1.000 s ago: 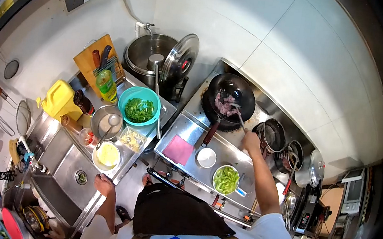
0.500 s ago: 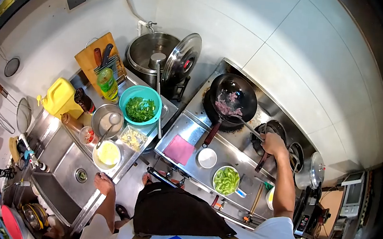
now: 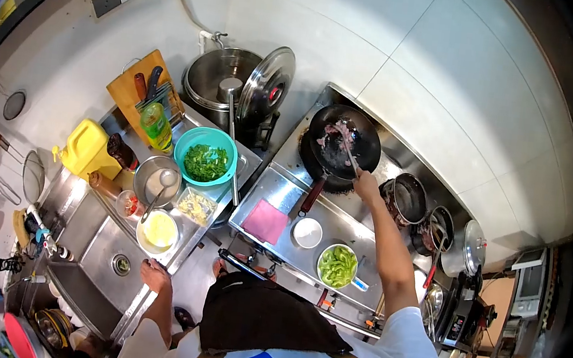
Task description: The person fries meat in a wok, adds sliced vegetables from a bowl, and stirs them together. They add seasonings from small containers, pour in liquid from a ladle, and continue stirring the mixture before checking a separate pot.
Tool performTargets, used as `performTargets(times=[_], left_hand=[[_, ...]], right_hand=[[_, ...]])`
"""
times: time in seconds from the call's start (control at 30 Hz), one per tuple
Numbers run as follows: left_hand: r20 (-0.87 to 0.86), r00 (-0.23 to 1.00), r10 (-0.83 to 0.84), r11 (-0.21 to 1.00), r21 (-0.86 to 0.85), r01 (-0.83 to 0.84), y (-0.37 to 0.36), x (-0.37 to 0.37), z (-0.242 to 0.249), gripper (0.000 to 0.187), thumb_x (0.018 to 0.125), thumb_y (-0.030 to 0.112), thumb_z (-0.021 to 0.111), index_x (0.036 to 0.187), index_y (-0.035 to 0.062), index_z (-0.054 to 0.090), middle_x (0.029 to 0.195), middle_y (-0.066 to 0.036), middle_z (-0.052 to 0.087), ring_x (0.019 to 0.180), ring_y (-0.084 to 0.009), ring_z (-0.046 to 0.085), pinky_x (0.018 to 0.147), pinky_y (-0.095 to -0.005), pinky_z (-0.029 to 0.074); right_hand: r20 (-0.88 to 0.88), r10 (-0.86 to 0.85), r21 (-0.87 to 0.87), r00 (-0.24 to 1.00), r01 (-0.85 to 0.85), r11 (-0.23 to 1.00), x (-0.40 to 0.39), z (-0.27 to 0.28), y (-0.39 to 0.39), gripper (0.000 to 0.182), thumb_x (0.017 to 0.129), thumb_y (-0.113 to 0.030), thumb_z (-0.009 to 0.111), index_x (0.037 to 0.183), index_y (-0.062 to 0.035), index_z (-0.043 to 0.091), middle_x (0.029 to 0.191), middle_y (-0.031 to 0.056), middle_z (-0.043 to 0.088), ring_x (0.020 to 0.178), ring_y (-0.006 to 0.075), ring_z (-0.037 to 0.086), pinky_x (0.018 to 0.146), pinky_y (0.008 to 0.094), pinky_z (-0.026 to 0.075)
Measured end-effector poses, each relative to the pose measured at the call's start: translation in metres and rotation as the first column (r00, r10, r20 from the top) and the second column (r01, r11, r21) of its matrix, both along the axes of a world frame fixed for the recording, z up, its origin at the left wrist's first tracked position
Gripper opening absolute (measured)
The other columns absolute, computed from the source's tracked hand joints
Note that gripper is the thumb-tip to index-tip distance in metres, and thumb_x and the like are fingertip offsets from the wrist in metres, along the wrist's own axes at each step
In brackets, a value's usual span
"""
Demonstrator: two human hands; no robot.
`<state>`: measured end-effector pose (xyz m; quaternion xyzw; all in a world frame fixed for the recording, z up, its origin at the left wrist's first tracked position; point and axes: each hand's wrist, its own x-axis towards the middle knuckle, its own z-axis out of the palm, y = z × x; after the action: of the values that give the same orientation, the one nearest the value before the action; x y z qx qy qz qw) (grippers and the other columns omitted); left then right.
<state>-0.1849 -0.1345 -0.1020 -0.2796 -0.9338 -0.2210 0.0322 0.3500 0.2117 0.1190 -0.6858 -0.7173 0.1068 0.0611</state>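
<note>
Wok: a black wok (image 3: pixel 344 142) sits on the burner at the back of the stove, red-handled, with pinkish pieces of meat (image 3: pixel 337 134) spread over its bottom
Right hand: the right hand (image 3: pixel 365 186) is closed around the handle of a metal spatula (image 3: pixel 350 156), whose blade end reaches down into the meat
Left hand: the left hand (image 3: pixel 155 276) rests on the front edge of the sink (image 3: pixel 102 257), well apart from the stove; fingers look curled over the rim, holding nothing that I can make out
Done so far, by the look of it: the meat is in the wok and under the spatula; it looks mostly pink, so I judge the cooking is at an early stage
Not yet in the wok: a white bowl of sliced green pepper (image 3: pixel 338 265) waits on the steel worktop (image 3: pixel 277 199) in front of the stove, and a teal bowl of chopped greens (image 3: pixel 205 158) stands further left, both seemingly untouched
Also waiting: a small white dish (image 3: pixel 307 232) and a pink cloth (image 3: pixel 265 221) lie on the worktop between the wok handle and the person; a yellowish bowl (image 3: pixel 157 231) and a steel bowl with a ladle (image 3: pixel 158 181) stand by the sink
Beside the wok: two smaller dark pans (image 3: pixel 408 200) sit to its right
What seems left: browning the meat, then adding the vegetables
</note>
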Motion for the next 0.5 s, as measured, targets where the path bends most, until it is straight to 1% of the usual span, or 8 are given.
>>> performTargets(times=[0.03, 0.13, 0.17, 0.2, 0.27, 0.33, 0.4, 0.5], left_hand=[[0.020, 1.000, 0.007, 1.000, -0.008, -0.007, 0.001, -0.001, 0.000, 0.033, 0.091, 0.027, 0.050, 0.108, -0.0002, 0.053, 0.099, -0.022, 0.057, 0.094, -0.0386, 0.051, 0.083, -0.0456, 0.039], [0.005, 1.000, 0.009, 1.000, 0.018, -0.009, 0.002, 0.001, 0.002, 0.032, 0.091, 0.027, 0.050, 0.108, -0.0003, 0.054, 0.099, -0.022, 0.057, 0.094, -0.0386, 0.051, 0.083, -0.0458, 0.039], [0.009, 1.000, 0.008, 1.000, 0.016, -0.008, 0.001, 0.002, 0.002, 0.032, 0.091, 0.027, 0.050, 0.108, -0.0003, 0.054, 0.099, -0.022, 0.057, 0.094, -0.0386, 0.051, 0.083, -0.0458, 0.039], [0.003, 1.000, -0.003, 1.000, 0.013, 0.003, 0.000, 0.002, 0.001, 0.032, 0.091, 0.027, 0.050, 0.108, -0.0002, 0.054, 0.099, -0.022, 0.057, 0.093, -0.0385, 0.051, 0.082, -0.0459, 0.039], [-0.007, 1.000, -0.018, 1.000, 0.017, 0.018, 0.002, 0.000, 0.001, 0.033, 0.091, 0.027, 0.050, 0.108, -0.0002, 0.054, 0.099, -0.022, 0.057, 0.093, -0.0384, 0.051, 0.082, -0.0460, 0.039], [-0.028, 1.000, 0.006, 1.000, 0.008, -0.006, 0.002, 0.002, 0.002, 0.032, 0.091, 0.027, 0.050, 0.107, -0.0001, 0.054, 0.098, -0.021, 0.057, 0.092, -0.0382, 0.052, 0.081, -0.0462, 0.040], [-0.033, 0.999, 0.003, 1.000, 0.007, -0.003, 0.001, 0.001, 0.002, 0.032, 0.091, 0.027, 0.050, 0.107, 0.0001, 0.054, 0.098, -0.021, 0.057, 0.092, -0.0380, 0.052, 0.081, -0.0462, 0.040], [-0.041, 0.999, -0.018, 1.000, 0.023, 0.019, 0.000, -0.001, -0.002, 0.032, 0.090, 0.028, 0.050, 0.107, 0.0003, 0.054, 0.098, -0.020, 0.057, 0.092, -0.0377, 0.052, 0.081, -0.0460, 0.040]], right_hand=[[0.001, 0.000, 0.001, 1.000, 0.000, 1.000, 0.001, 0.006, -0.002, 0.020, 0.080, -0.010, 0.052, 0.096, 0.0024, 0.056, 0.074, 0.0213, 0.063, 0.067, 0.0384, 0.063, 0.063, 0.0453, 0.052], [0.271, 0.236, -0.190, 0.933, -0.189, 0.963, 0.015, 0.039, -0.013, 0.031, 0.077, -0.007, 0.049, 0.107, -0.0012, 0.057, 0.088, 0.0236, 0.063, 0.088, 0.0390, 0.062, 0.078, 0.0462, 0.049], [0.279, 0.219, -0.216, 0.935, -0.161, 0.963, 0.023, 0.051, -0.018, 0.036, 0.075, -0.007, 0.049, 0.111, -0.0055, 0.058, 0.090, 0.0229, 0.063, 0.091, 0.0384, 0.061, 0.081, 0.0459, 0.048], [0.303, 0.172, -0.213, 0.937, -0.110, 0.971, 0.021, 0.074, -0.029, 0.036, 0.074, -0.007, 0.051, 0.108, -0.0075, 0.061, 0.093, 0.0226, 0.064, 0.091, 0.0379, 0.061, 0.081, 0.0454, 0.049], [0.398, 0.131, -0.282, 0.908, -0.016, 0.959, 0.025, 0.103, -0.034, 0.045, 0.069, -0.005, 0.053, 0.112, -0.0114, 0.062, 0.093, 0.0227, 0.064, 0.090, 0.0374, 0.062, 0.082, 0.0432, 0.049], [0.467, 0.179, -0.312, 0.866, -0.028, 0.950, 0.037, 0.119, -0.037, 0.045, 0.069, -0.005, 0.053, 0.112, -0.0138, 0.063, 0.094, 0.0205, 0.064, 0.090, 0.0368, 0.062, 0.080, 0.0430, 0.050], [0.492, 0.130, -0.323, 0.861, 0.042, 0.946, 0.031, 0.151, -0.049, 0.042, 0.070, -0.007, 0.055, 0.110, -0.0184, 0.065, 0.095, 0.0184, 0.065, 0.092, 0.0348, 0.062, 0.079, 0.0432, 0.050], [0.550, 0.136, -0.340, 0.824, 0.072, 0.938, 0.034, 0.159, -0.052, 0.043, 0.071, -0.006, 0.055, 0.110, -0.0201, 0.064, 0.096, 0.0178, 0.065, 0.093, 0.0342, 0.062, 0.079, 0.0433, 0.051]])
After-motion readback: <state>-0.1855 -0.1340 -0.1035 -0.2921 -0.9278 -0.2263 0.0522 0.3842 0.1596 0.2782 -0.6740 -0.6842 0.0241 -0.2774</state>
